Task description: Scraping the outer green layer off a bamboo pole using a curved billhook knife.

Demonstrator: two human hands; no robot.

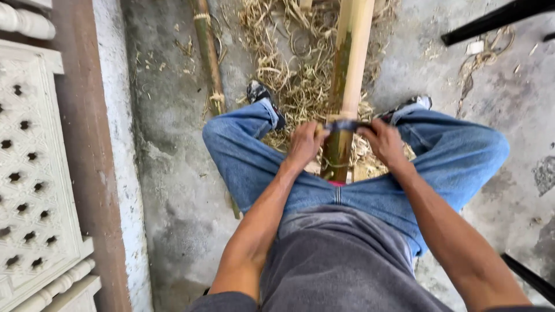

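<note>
Left hand [304, 144] and right hand [384, 141] clamp a blade's [344, 125] 2 ends, fingers closed, across the bamboo pole [347, 75] for even scraping.

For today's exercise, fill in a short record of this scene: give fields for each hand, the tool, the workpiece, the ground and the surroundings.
Left hand: grips one end of the blade
Right hand: grips the other end
Tool: dark two-handled blade, laid across the pole
Workpiece: bamboo pole, green skin partly shaved to pale wood, between the knees
Ground: concrete floor with curled shavings
Surroundings: thinner bamboo stick lying at left; white pierced panel
</note>
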